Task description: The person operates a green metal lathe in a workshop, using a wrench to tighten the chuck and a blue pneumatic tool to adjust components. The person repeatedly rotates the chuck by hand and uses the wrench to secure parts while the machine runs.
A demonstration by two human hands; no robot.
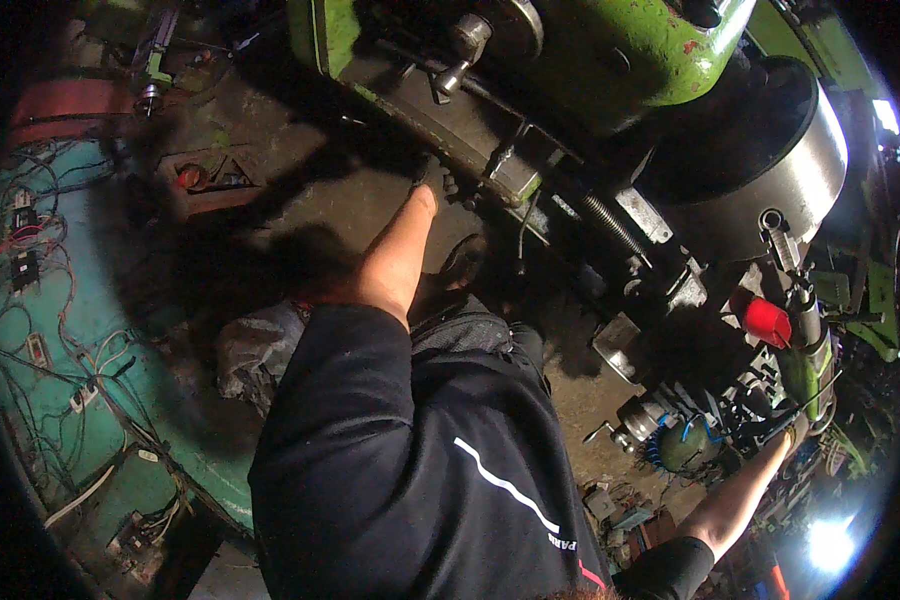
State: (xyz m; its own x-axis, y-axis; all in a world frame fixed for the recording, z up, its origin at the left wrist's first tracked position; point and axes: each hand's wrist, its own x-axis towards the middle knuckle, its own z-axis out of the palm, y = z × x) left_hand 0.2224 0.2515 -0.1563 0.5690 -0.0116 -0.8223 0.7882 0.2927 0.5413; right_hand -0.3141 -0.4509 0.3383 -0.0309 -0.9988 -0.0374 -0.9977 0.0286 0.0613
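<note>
Left hand: the left hand (427, 172) is dark and in shadow, near the lower edge of the green machine (660, 75); I cannot tell how far its fingers are spread, or if it holds something.
Right hand: the right hand (796, 432) is at the far right, close by the lower end of a green part (798, 375); its fingers are too small to see, so I cannot tell their grip.
Green part: it stands below the big metal drum (820, 185), just beside the red cup (767, 320).
Drum: its hollow side faces the machine.
Crank: a small crank (602, 432) is to the left of a round green thing (688, 450) with blue hose (654, 450).
Teal surface: at the left, the teal surface (120, 290) carries many loose cables (65, 335).
</note>
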